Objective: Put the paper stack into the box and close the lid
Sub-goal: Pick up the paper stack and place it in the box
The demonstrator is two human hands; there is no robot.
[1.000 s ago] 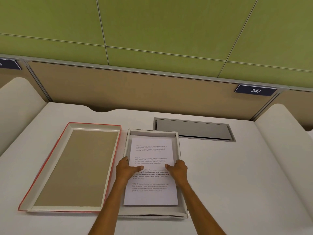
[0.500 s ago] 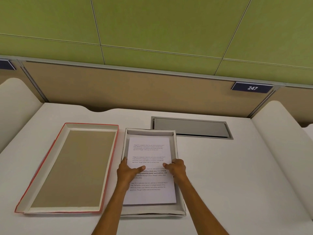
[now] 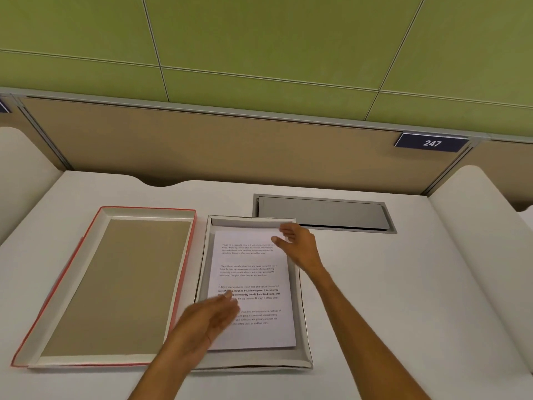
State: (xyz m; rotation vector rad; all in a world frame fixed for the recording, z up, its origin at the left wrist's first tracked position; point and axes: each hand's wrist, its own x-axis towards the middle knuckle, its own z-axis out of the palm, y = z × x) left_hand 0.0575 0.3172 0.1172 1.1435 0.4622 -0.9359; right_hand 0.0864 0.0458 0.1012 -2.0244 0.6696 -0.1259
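Head view: the white printed paper stack [image 3: 252, 287] is lying flat inside the shallow grey cardboard box [image 3: 301, 313] near the white desk's [image 3: 375, 284] front edge. The left hand [image 3: 212, 319] is hovering open over the stack's near left part; the right hand [image 3: 297, 243] is spread open at the far right corner, gripping nothing. Placement appears done; the next move calls for grasping the red-edged cardboard lid [image 3: 106, 284] lying upturned just left of the box, inverting it and seating it squarely.

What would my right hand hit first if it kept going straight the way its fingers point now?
Probably the far wall of the box. The right hand is open over the far right corner of the paper stack, fingers pointing left and slightly away. Its height above the sheet is unclear, so it might pass over the wall.
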